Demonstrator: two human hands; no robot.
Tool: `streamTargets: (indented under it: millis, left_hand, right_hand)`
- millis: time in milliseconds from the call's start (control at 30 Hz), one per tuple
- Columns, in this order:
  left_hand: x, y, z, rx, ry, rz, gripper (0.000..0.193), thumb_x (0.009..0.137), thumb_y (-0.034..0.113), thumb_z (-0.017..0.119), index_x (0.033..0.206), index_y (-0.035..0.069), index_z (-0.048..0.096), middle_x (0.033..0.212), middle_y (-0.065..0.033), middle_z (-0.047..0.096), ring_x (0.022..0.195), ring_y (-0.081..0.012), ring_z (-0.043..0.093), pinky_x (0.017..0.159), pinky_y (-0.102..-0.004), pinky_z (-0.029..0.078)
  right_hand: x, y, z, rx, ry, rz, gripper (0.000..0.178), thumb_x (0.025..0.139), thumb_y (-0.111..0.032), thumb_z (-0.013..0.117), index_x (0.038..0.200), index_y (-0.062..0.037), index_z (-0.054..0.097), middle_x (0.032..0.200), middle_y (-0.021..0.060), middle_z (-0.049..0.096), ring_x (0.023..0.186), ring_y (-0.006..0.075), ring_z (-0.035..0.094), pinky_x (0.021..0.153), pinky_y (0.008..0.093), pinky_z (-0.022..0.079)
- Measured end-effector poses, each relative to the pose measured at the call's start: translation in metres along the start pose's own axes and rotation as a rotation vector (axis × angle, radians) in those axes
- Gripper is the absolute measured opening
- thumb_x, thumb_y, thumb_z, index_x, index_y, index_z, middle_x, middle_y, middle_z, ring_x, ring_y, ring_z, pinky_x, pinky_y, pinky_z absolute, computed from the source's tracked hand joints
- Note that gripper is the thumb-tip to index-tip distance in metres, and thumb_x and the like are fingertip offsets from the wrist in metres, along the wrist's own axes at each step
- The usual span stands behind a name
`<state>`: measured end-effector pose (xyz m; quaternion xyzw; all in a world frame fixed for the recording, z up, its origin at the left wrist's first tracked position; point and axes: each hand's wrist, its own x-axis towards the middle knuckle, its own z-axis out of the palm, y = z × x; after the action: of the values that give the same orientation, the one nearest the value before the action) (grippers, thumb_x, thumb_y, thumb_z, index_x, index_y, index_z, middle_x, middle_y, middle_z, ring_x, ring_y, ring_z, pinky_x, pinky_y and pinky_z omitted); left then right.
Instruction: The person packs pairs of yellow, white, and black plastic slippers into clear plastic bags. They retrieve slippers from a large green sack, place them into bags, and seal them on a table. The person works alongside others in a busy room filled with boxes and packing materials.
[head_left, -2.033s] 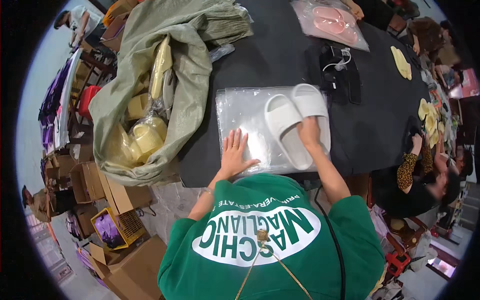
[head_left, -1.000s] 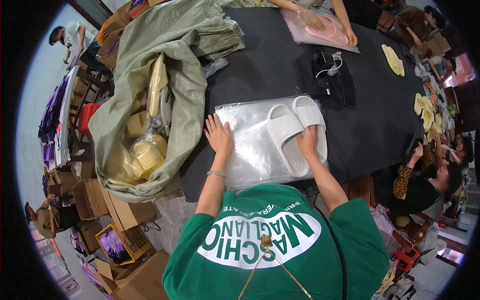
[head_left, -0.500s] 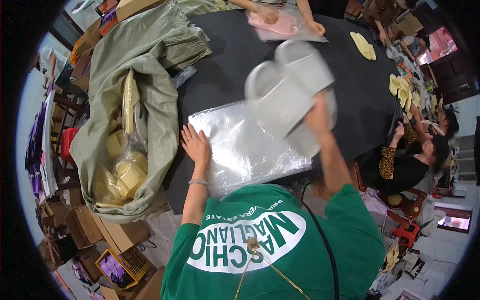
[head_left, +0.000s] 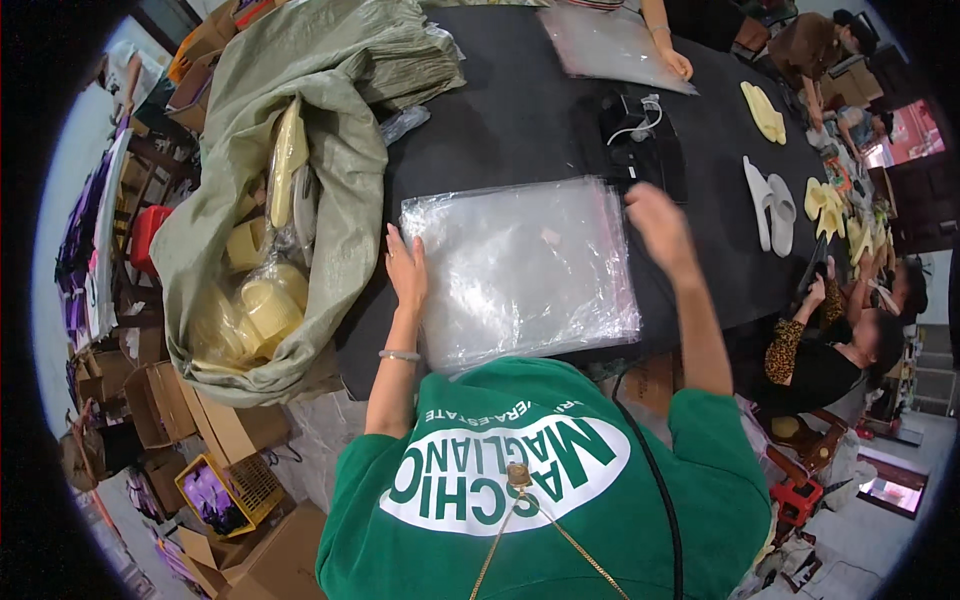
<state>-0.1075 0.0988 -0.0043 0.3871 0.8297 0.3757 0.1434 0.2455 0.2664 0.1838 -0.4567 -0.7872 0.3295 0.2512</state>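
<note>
A stack of clear plastic bags (head_left: 520,275) lies on the black table in front of me. My left hand (head_left: 406,272) rests along its left edge, fingers stretched out. Beyond the stack's right edge is my right hand (head_left: 660,232), raised and blurred by motion; no object shows in it, and its fingers are too smeared to read. Farther right, a pair of grey slippers (head_left: 770,207) lies on the table, apart from my hand. A black device with a white cable (head_left: 640,130) sits just past the right hand.
At left, a large green-grey sack (head_left: 345,190) gapes open over bagged yellow slippers (head_left: 268,310). Yellow slippers (head_left: 763,112) lie on the table's far right. Across from me, a co-worker's hand (head_left: 676,62) touches more clear bags (head_left: 610,45). Cardboard boxes (head_left: 235,420) stand at lower left.
The grey slippers, held in my right hand before, now lie at the table's right side, let go. That hand has come away from them. The co-worker's pink item is no longer seen.
</note>
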Motion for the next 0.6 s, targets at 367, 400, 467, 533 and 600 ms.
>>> streamTargets:
  millis: [367,400,467,533,600]
  left_hand:
    - [-0.034,0.003,-0.003,-0.129,-0.058,-0.116,0.061,0.096,0.031,0.041,0.138,-0.010,0.024,0.141,-0.0279,0.030,0.134,-0.0373,0.027,0.110,-0.0382,0.021]
    - [-0.034,0.005,0.003,-0.133,-0.087,-0.114,0.062,0.096,0.032,0.042,0.138,-0.010,0.025,0.142,-0.0278,0.030,0.134,-0.0371,0.026,0.111,-0.0379,0.020]
    - [-0.035,0.011,0.008,-0.159,-0.136,-0.095,0.063,0.095,0.033,0.043,0.138,-0.010,0.025,0.143,-0.0279,0.028,0.135,-0.0366,0.025,0.111,-0.0373,0.019]
    - [-0.035,0.020,0.002,-0.203,-0.173,-0.065,0.065,0.095,0.034,0.044,0.137,-0.011,0.025,0.143,-0.0283,0.026,0.136,-0.0363,0.024,0.112,-0.0369,0.018]
    - [-0.034,0.020,-0.004,-0.277,-0.084,-0.191,0.067,0.093,0.034,0.047,0.137,-0.012,0.026,0.143,-0.0292,0.025,0.136,-0.0367,0.021,0.111,-0.0385,0.018]
  right_hand:
    - [-0.062,0.139,0.105,-0.381,0.004,0.532,0.087,0.088,-0.054,0.047,0.135,0.0156,0.023,0.140,0.0326,0.029,0.132,0.0402,0.028,0.109,0.0393,0.023]
    - [-0.063,0.143,0.108,-0.270,0.053,0.522,0.086,0.088,-0.053,0.047,0.135,0.0149,0.024,0.139,0.0325,0.030,0.131,0.0402,0.029,0.109,0.0394,0.024]
    - [-0.064,0.143,0.111,-0.194,0.079,0.533,0.083,0.088,-0.051,0.047,0.135,0.0135,0.025,0.139,0.0323,0.031,0.131,0.0399,0.031,0.109,0.0400,0.024]
    - [-0.064,0.134,0.110,-0.263,0.032,0.576,0.078,0.089,-0.047,0.047,0.135,0.0123,0.027,0.138,0.0319,0.032,0.131,0.0391,0.031,0.108,0.0406,0.025]
    - [-0.067,0.139,0.108,-0.284,0.068,0.547,0.078,0.089,-0.047,0.047,0.135,0.0117,0.027,0.138,0.0316,0.032,0.131,0.0394,0.030,0.109,0.0411,0.024]
